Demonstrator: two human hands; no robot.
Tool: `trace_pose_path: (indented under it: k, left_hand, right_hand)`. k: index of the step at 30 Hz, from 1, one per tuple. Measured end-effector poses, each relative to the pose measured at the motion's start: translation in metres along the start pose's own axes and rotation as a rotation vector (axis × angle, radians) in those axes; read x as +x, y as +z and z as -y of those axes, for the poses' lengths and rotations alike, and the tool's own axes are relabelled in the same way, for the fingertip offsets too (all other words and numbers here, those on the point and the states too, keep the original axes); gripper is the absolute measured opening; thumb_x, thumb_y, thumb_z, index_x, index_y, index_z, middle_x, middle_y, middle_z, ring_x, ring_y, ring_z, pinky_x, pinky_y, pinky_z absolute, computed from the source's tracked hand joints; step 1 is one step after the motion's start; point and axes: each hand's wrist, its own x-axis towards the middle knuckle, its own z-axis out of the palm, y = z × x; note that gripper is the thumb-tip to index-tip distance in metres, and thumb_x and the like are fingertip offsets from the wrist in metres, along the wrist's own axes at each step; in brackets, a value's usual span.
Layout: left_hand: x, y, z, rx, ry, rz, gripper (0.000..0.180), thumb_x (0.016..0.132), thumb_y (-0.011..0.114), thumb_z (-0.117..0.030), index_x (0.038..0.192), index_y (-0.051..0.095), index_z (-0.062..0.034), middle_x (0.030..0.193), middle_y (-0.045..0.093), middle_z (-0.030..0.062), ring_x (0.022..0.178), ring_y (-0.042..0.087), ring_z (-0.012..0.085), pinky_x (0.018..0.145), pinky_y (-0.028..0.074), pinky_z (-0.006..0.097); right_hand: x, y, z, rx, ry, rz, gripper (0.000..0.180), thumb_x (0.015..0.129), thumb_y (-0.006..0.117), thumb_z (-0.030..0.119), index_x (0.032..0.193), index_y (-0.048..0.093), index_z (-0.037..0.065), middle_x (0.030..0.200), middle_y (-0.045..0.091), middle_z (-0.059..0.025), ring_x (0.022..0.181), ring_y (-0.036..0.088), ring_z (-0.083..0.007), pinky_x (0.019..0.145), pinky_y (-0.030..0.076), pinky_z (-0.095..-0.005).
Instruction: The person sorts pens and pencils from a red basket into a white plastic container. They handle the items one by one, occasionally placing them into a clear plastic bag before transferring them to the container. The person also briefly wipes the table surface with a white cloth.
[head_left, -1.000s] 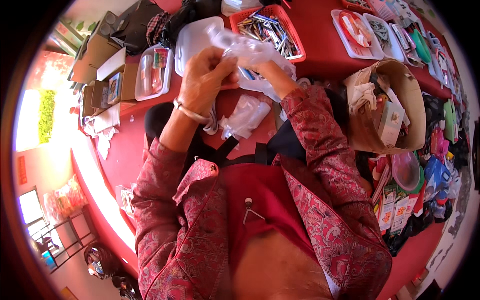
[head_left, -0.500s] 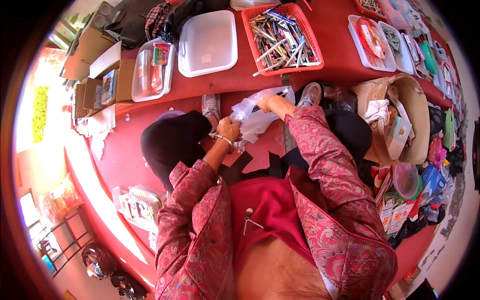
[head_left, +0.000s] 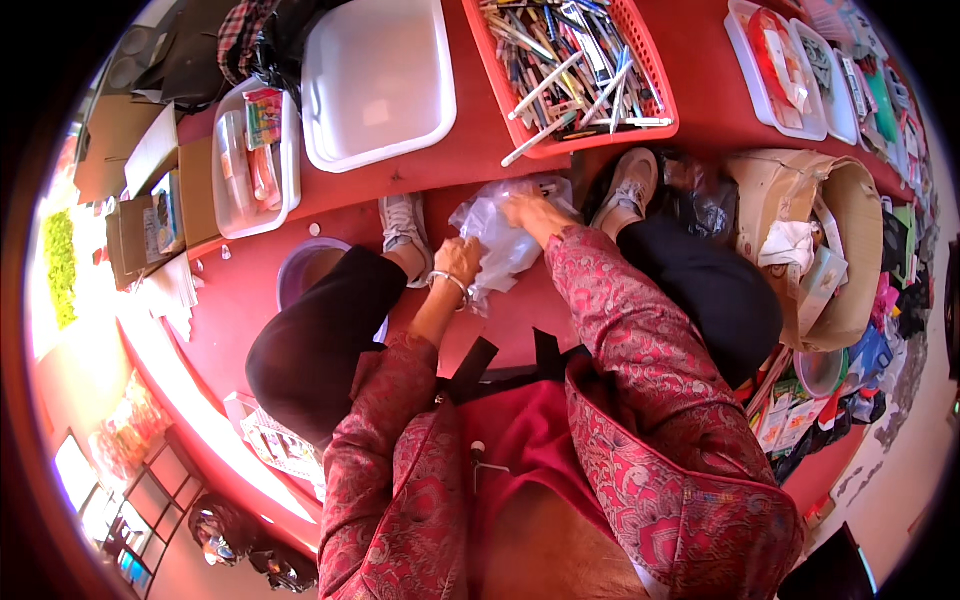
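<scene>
A crumpled translucent plastic bag [head_left: 508,258] lies bunched between my two hands, above the red floor and between my shoes. My left hand [head_left: 458,260], with a bangle at the wrist, is closed on the bag's left edge. Further forward and to the right, my right hand [head_left: 528,212] grips the upper part of the bag; its fingertips are partly hidden in the plastic. Something dark shows through the bag near its far right end, too obscured to name.
Ahead on a red ledge are a white tray [head_left: 448,118], a red basket [head_left: 668,128] of pens and a tray [head_left: 228,222] of packets. A purple bucket [head_left: 290,275] stands beside my left leg, a torn cardboard box [head_left: 862,230] of items at right.
My right hand has moved slightly left and lower over the bag, bringing the hands closer together. My legs have spread, and the view has shifted, showing more of the purple bucket.
</scene>
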Motion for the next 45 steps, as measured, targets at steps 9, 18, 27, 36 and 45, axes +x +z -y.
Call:
trace_pose_path:
  k: [9,18,27,36,45]
  left_hand:
    - [0.018,-0.044,-0.040,-0.006,-0.230,-0.473,0.019,0.069,0.052,-0.020,0.070,0.060,-0.0030,0.077,0.059,0.0191,0.073,0.058,0.0338,0.068,0.046,0.040]
    - [0.008,-0.064,-0.060,-0.290,-0.272,-0.618,0.025,0.066,0.051,-0.014,0.090,0.058,-0.0071,0.083,0.060,0.0190,0.081,0.058,0.0342,0.072,0.045,0.040]
    - [0.009,-0.071,-0.042,-0.053,-0.302,-0.412,0.018,0.071,0.053,-0.019,0.079,0.064,-0.0064,0.081,0.061,0.0159,0.077,0.060,0.0297,0.069,0.048,0.037]
    - [-0.032,-0.152,-0.075,0.393,0.038,-0.264,0.014,0.069,0.054,-0.015,0.060,0.063,-0.0102,0.070,0.062,0.0122,0.069,0.061,0.0254,0.062,0.048,0.035]
    - [-0.112,-0.340,-0.115,-1.184,-0.129,-0.401,0.014,0.070,0.046,-0.017,0.064,0.049,-0.0055,0.055,0.053,0.0047,0.042,0.045,0.0101,0.038,0.036,0.022]
  right_hand:
    - [-0.015,-0.070,-0.018,0.068,0.032,0.174,0.026,0.074,0.051,0.020,0.090,0.062,0.001,0.097,0.059,-0.0153,0.093,0.056,-0.0299,0.076,0.045,-0.0397]
    - [-0.074,-0.087,-0.016,-0.304,-0.004,0.052,0.015,0.066,0.056,0.012,0.075,0.066,0.005,0.078,0.063,-0.0125,0.075,0.062,-0.0243,0.065,0.049,-0.0355]
    - [-0.105,-0.106,-0.001,-0.540,-0.131,-0.214,0.014,0.067,0.052,0.012,0.067,0.066,0.009,0.072,0.063,-0.0085,0.067,0.061,-0.0222,0.059,0.048,-0.0348]
    - [-0.143,-0.196,0.041,-0.294,-0.204,0.046,0.019,0.064,0.049,0.006,0.077,0.063,0.003,0.082,0.062,-0.0132,0.080,0.058,-0.0297,0.070,0.046,-0.0376]
    - [-0.165,-0.332,0.102,-0.054,-0.424,-0.195,0.013,0.064,0.052,0.008,0.073,0.058,0.000,0.070,0.058,-0.0161,0.072,0.057,-0.0309,0.065,0.043,-0.0377]
